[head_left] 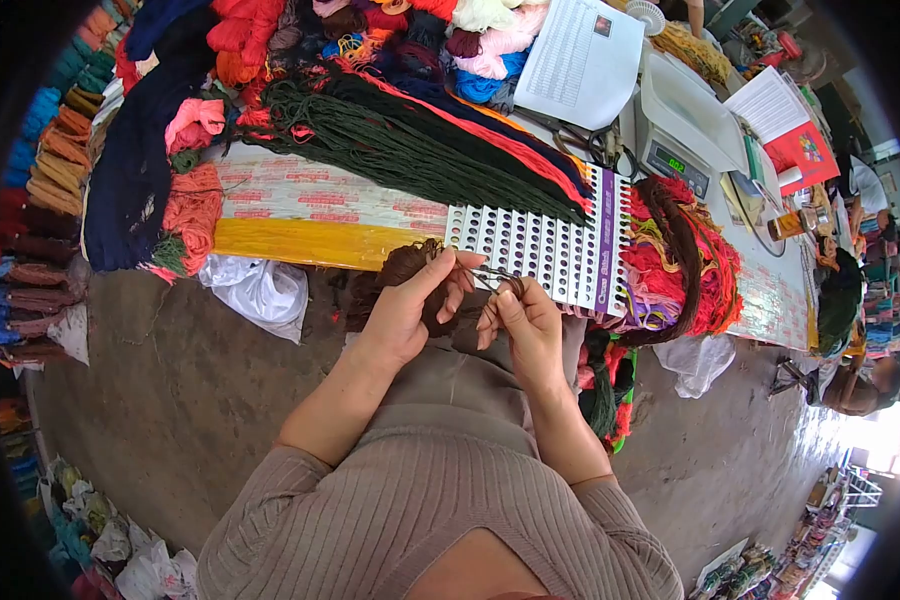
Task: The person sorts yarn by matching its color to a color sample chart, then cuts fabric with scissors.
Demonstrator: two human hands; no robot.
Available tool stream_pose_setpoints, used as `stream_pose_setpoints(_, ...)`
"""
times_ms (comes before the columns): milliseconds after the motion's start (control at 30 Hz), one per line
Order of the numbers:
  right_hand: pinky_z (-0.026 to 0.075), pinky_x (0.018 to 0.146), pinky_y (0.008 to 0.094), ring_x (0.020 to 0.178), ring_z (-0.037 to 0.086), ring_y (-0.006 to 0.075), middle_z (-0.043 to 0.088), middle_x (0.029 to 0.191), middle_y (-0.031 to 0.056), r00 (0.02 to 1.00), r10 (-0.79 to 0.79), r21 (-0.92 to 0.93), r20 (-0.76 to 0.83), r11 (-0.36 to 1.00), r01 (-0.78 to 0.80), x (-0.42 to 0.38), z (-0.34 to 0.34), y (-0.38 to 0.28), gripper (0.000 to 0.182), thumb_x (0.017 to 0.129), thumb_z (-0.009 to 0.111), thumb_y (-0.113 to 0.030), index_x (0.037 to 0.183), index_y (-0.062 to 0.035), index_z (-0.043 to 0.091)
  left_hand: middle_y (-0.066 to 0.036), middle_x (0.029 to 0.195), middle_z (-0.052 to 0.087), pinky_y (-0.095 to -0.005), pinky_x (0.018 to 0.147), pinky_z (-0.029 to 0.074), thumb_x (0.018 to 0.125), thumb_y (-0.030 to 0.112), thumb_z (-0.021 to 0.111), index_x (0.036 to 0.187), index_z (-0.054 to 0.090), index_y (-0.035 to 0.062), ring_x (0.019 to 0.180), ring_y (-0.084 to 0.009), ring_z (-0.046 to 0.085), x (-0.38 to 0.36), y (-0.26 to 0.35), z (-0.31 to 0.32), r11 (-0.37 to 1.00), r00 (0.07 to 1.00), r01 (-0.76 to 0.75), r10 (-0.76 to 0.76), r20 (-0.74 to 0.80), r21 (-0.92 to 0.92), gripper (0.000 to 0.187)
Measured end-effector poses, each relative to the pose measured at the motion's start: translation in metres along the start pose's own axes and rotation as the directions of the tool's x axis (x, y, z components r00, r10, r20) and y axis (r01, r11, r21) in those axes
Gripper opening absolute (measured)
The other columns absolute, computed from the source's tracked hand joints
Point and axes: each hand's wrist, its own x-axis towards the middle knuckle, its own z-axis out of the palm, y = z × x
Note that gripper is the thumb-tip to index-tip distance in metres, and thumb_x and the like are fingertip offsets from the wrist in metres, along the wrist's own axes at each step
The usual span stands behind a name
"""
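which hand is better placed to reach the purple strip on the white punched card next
Probably the right hand: it is nearer the purple strip, which lies to its right. The left hand is farther off, beside the brown yarn.

Left hand (417, 310), right hand (530, 335), dark thread (500, 275) between; beyond — perforated card (530, 247)
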Motion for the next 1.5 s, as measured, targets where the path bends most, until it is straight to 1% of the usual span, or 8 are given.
stream_pose_setpoints(233, 0.045, 0.054, 0.0277, 0.058, 0.057, 0.0158, 0.056, 0.068, 0.0129, 0.989, -0.046, -0.693, 0.137, 0.709, 0.129, -0.006, -0.002, -0.016, 0.015, 0.086, 0.06, -0.01, 0.096, -0.0006, 0.054, 0.004, 0.055, 0.045, -0.0201, 0.044, 0.028, 0.092, 0.031, 0.051, 0.085, 0.063, 0.004, 0.045, -0.0039, 0.037, -0.007, 0.006, -0.024, 0.956, 1.0, 0.011, -0.016, 0.015, 0.294, 0.03)
stream_pose_setpoints(367, 0.047, 0.074, 0.03, 0.084, 0.06, 0.0199, 0.061, 0.095, 0.0125, 0.889, -0.405, -0.741, 0.212, 0.527, 0.417, 0.013, -0.019, -0.072, 0.01, 0.087, 0.054, -0.003, 0.096, 0.0004, 0.052, 0.008, 0.049, 0.031, -0.0184, 0.031, 0.021, 0.093, 0.019, 0.046, 0.077, 0.05, 0.0077, 0.035, -0.0029, 0.028, -0.02, 0.018, -0.149, 0.934, 0.949, 0.183, -0.249, -0.192, -0.308, 0.02)
stream_pose_setpoints(567, 0.042, 0.077, 0.031, 0.087, 0.05, 0.0209, 0.053, 0.09, 0.0117, 0.884, -0.448, 0.635, 0.131, 0.723, 0.272, 0.04, -0.051, -0.182, 0.025, 0.094, 0.046, -0.02, 0.091, 0.0031, 0.053, 0.003, 0.045, 0.031, -0.022, 0.032, 0.023, 0.092, 0.011, 0.039, 0.065, 0.04, 0.0086, 0.036, -0.0091, 0.028, -0.104, 0.056, -0.342, 0.78, 0.857, -0.263, -0.081, -0.509, -0.567, 0.028)
stream_pose_setpoints(767, 0.033, 0.066, 0.0237, 0.073, 0.039, 0.0146, 0.046, 0.084, 0.0055, 0.808, -0.584, 0.144, -0.079, 0.795, 0.589, 0.055, -0.195, -0.317, 0.02, 0.088, 0.057, -0.016, 0.091, 0.0032, 0.054, 0.005, 0.046, 0.029, -0.0204, 0.033, 0.021, 0.093, 0.015, 0.041, 0.069, 0.048, 0.0073, 0.036, -0.0072, 0.025, -0.192, 0.099, -0.455, 0.672, 0.471, -0.668, 0.049, -0.881, -0.32, 0.027)
stream_pose_setpoints(900, 0.041, 0.068, 0.0225, 0.051, 0.027, 0.0076, 0.03, 0.057, -0.0026, 0.658, -0.74, -0.019, -0.142, 0.667, 0.745, 0.024, -0.319, -0.387, 0.015, 0.09, 0.049, -0.01, 0.077, -0.003, 0.046, 0.006, 0.048, 0.028, -0.0194, 0.035, 0.023, 0.096, 0.024, 0.04, 0.097, 0.056, 0.0025, 0.038, -0.0048, 0.025, -0.166, 0.111, -0.349, 0.659, 0.67, -0.667, 0.329, -0.666, -0.346, 0.027)
stream_pose_setpoints(967, 0.041, 0.067, 0.0224, 0.05, 0.027, 0.0063, 0.031, 0.058, -0.0048, 0.459, -0.79, -0.486, -0.407, 0.613, 0.623, 0.033, -0.15, -0.313, 0.013, 0.091, 0.048, -0.011, 0.085, -0.0001, 0.053, 0.007, 0.051, 0.027, -0.0192, 0.036, 0.024, 0.097, 0.026, 0.039, 0.121, 0.051, 0.0036, 0.038, -0.0043, 0.025, -0.12, 0.105, -0.255, 0.721, 0.775, -0.587, 0.371, -0.512, -0.367, 0.035)
stream_pose_setpoints(1167, 0.048, 0.065, 0.0251, 0.072, 0.059, 0.0107, 0.063, 0.085, 0.0047, 0.961, -0.262, -0.762, 0.093, 0.602, 0.238, 0.089, -0.053, -0.104, 0.018, 0.087, 0.058, -0.011, 0.105, -0.0053, 0.055, -0.003, 0.089, 0.061, -0.0205, 0.054, 0.039, 0.087, 0.023, 0.058, 0.105, 0.062, 0.0034, 0.062, -0.0073, 0.05, -0.003, 0.037, -0.134, 0.966, 0.963, -0.074, 0.005, -0.271, -0.246, 0.027)
stream_pose_setpoints(1500, 0.047, 0.061, 0.0325, 0.063, 0.062, 0.0215, 0.065, 0.067, 0.0056, 0.999, -0.05, -0.866, -0.001, 0.499, 0.024, 0.143, -0.035, 0.039, 0.019, 0.084, 0.056, -0.023, 0.089, -0.0076, 0.066, -0.003, 0.099, 0.061, -0.0229, 0.052, 0.044, 0.087, 0.039, 0.059, 0.107, 0.059, 0.004, 0.073, -0.0102, 0.061, 0.077, -0.007, -0.075, 0.901, 0.899, 0.43, -0.421, -0.119, 0.064, 0.04)
